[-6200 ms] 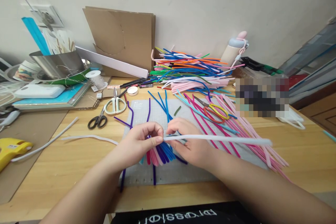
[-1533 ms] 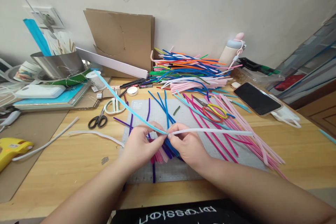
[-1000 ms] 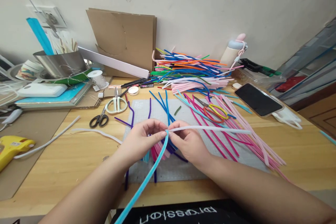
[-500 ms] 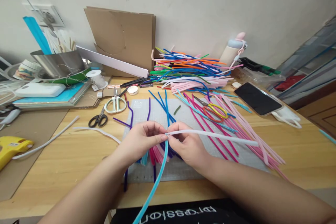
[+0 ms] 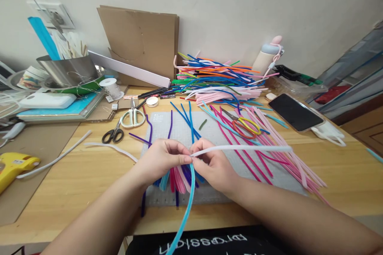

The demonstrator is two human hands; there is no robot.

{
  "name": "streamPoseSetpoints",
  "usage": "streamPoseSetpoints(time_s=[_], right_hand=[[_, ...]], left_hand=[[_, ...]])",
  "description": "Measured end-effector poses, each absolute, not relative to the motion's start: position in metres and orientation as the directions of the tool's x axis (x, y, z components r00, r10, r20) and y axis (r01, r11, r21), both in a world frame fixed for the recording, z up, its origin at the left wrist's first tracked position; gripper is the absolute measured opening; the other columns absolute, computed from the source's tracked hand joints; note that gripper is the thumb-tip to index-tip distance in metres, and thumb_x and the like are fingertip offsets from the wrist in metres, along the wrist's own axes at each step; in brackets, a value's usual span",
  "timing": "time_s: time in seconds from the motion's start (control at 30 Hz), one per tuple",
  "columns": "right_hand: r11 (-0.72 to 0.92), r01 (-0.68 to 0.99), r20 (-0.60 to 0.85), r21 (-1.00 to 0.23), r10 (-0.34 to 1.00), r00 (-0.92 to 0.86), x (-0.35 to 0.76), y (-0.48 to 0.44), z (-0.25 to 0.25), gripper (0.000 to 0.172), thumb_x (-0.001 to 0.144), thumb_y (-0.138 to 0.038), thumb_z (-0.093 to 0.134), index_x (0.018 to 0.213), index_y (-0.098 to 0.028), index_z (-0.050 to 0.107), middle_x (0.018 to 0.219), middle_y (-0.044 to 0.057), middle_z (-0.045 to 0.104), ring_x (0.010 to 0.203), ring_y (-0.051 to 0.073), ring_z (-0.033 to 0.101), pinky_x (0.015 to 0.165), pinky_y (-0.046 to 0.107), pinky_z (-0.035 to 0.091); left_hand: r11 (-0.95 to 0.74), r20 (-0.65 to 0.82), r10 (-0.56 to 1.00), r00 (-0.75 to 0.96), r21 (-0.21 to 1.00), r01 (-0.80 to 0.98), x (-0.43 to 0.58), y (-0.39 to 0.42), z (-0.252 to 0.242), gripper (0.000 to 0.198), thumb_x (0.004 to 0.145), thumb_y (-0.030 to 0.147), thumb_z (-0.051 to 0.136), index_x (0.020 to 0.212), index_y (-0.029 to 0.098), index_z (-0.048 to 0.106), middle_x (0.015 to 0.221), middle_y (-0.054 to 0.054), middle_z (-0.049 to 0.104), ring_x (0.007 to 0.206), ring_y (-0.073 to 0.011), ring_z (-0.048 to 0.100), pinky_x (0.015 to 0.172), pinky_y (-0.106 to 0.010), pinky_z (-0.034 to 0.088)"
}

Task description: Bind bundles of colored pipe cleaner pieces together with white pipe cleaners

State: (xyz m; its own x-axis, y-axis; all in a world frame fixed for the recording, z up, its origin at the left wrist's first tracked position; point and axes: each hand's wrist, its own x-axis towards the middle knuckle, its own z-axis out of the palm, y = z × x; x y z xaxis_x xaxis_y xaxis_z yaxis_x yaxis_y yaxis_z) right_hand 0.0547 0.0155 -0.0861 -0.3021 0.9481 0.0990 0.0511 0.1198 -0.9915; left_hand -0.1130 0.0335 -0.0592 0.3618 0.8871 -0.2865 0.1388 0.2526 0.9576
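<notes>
My left hand [image 5: 167,157] pinches a light blue pipe cleaner [image 5: 188,211] between thumb and forefinger, and its free end hangs down towards my lap. Fingertip to fingertip with it, my right hand [image 5: 217,167] is closed on a white pipe cleaner [image 5: 242,148], which sticks out to the right. The two stems meet at the fingertips; how they join is hidden. Below the hands, a bunch of pink, purple and blue pipe cleaners [image 5: 179,181] lies on the grey cutting mat [image 5: 248,195]. Another white stretch [image 5: 112,148] reaches in from the left behind my left wrist.
Orange-and-yellow scissors [image 5: 243,125], white scissors [image 5: 132,116] and black scissors [image 5: 113,133] lie beyond the hands. A large pile of coloured pipe cleaners [image 5: 221,77] is at the back. On the right is a phone [image 5: 296,111]; on the left, a yellow glue gun [image 5: 18,167].
The white stem's free end has risen slightly and the blue stem's lower end has swung to the right. Both hands keep their pinch in nearly the same place. The view has shifted slightly.
</notes>
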Motion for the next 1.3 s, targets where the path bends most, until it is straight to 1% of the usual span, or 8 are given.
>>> streamPoseSetpoints(time_s=[0.13, 0.4, 0.53, 0.67, 0.8, 0.97, 1.17, 1.3], right_hand=[[0.101, -0.071, 0.120, -0.992, 0.926, -0.358, 0.059, 0.015, -0.083, 0.005, 0.082, -0.022, 0.053, 0.086, -0.021, 0.051, 0.078, -0.001, 0.051, 0.068, 0.012, 0.049, 0.062, 0.025, 0.040], [0.129, -0.110, 0.147, -0.985, 0.974, -0.172, 0.059, 0.019, -0.089, 0.007, 0.085, -0.027, 0.052, 0.088, -0.021, 0.054, 0.081, 0.001, 0.056, 0.078, 0.015, 0.055, 0.074, 0.029, 0.045], [0.051, -0.128, 0.085, -0.990, 0.959, -0.272, 0.057, 0.019, -0.089, 0.011, 0.087, -0.031, 0.051, 0.084, -0.020, 0.055, 0.075, 0.000, 0.055, 0.070, 0.013, 0.052, 0.068, 0.027, 0.044], [-0.009, -0.064, 0.016, -0.998, 0.923, -0.384, 0.055, 0.018, -0.092, 0.019, 0.086, -0.038, 0.054, 0.086, -0.019, 0.055, 0.073, -0.001, 0.053, 0.065, 0.012, 0.049, 0.061, 0.026, 0.042], [-0.033, -0.020, -0.023, -0.999, 0.920, -0.391, 0.050, 0.021, -0.095, 0.018, 0.080, -0.036, 0.060, 0.085, -0.018, 0.057, 0.079, 0.000, 0.058, 0.072, 0.014, 0.053, 0.068, 0.028, 0.044], [-0.132, -0.113, -0.085, -0.985, 0.934, -0.346, 0.049, 0.024, -0.093, 0.017, 0.077, -0.034, 0.061, 0.079, -0.018, 0.057, 0.068, -0.002, 0.057, 0.062, 0.011, 0.052, 0.061, 0.025, 0.042], [-0.048, -0.032, -0.033, -0.998, 0.932, -0.362, 0.051, 0.023, -0.092, 0.013, 0.079, -0.031, 0.060, 0.080, -0.018, 0.059, 0.074, 0.000, 0.061, 0.068, 0.013, 0.056, 0.066, 0.028, 0.045], [0.003, 0.013, -0.001, -1.000, 0.948, -0.318, 0.051, 0.022, -0.094, 0.010, 0.078, -0.027, 0.058, 0.085, -0.019, 0.057, 0.078, 0.000, 0.061, 0.072, 0.014, 0.058, 0.065, 0.027, 0.046]], left_hand=[[0.272, -0.297, 0.882, 0.364, 0.955, 0.120, -0.114, 0.034, -0.056, 0.017, 0.064, 0.029, 0.077, 0.069, 0.015, 0.069, 0.060, 0.001, 0.065, 0.054, -0.0096, 0.054, 0.054, -0.021, 0.041], [0.200, -0.237, 0.923, 0.303, 0.969, 0.149, -0.120, 0.038, -0.056, 0.021, 0.066, 0.034, 0.074, 0.070, 0.014, 0.066, 0.057, 0.003, 0.057, 0.051, -0.0090, 0.049, 0.050, -0.020, 0.038], [0.177, -0.210, 0.938, 0.277, 0.974, 0.140, -0.121, 0.039, -0.057, 0.022, 0.069, 0.035, 0.071, 0.070, 0.015, 0.065, 0.060, 0.002, 0.058, 0.053, -0.0103, 0.050, 0.052, -0.021, 0.040], [0.113, -0.155, 0.966, 0.207, 0.973, 0.202, -0.118, 0.040, -0.060, 0.018, 0.069, 0.032, 0.070, 0.066, 0.015, 0.065, 0.059, 0.001, 0.060, 0.054, -0.0114, 0.052, 0.054, -0.022, 0.042], [0.115, -0.166, 0.962, 0.215, 0.966, 0.233, -0.114, 0.041, -0.062, 0.019, 0.069, 0.034, 0.070, 0.067, 0.016, 0.068, 0.064, -0.002, 0.066, 0.059, -0.0142, 0.057, 0.059, -0.024, 0.044], [0.129, -0.169, 0.967, 0.193, 0.971, 0.203, -0.114, 0.042, -0.061, 0.029, 0.076, 0.042, 0.063, 0.083, 0.015, 0.071, 0.078, -0.005, 0.071, 0.070, -0.0173, 0.062, 0.066, -0.027, 0.048], [-0.035, -0.059, 0.963, 0.263, 0.940, 0.338, -0.116, 0.040, -0.061, 0.018, 0.074, 0.035, 0.067, 0.075, 0.016, 0.068, 0.073, -0.004, 0.068, 0.069, -0.0175, 0.061, 0.065, -0.027, 0.049], [-0.057, -0.019, 0.975, 0.222, 0.941, 0.332, -0.117, 0.040, -0.062, 0.016, 0.075, 0.033, 0.065, 0.072, 0.017, 0.067, 0.071, -0.003, 0.067, 0.067, -0.0175, 0.061, 0.061, -0.026, 0.048]])
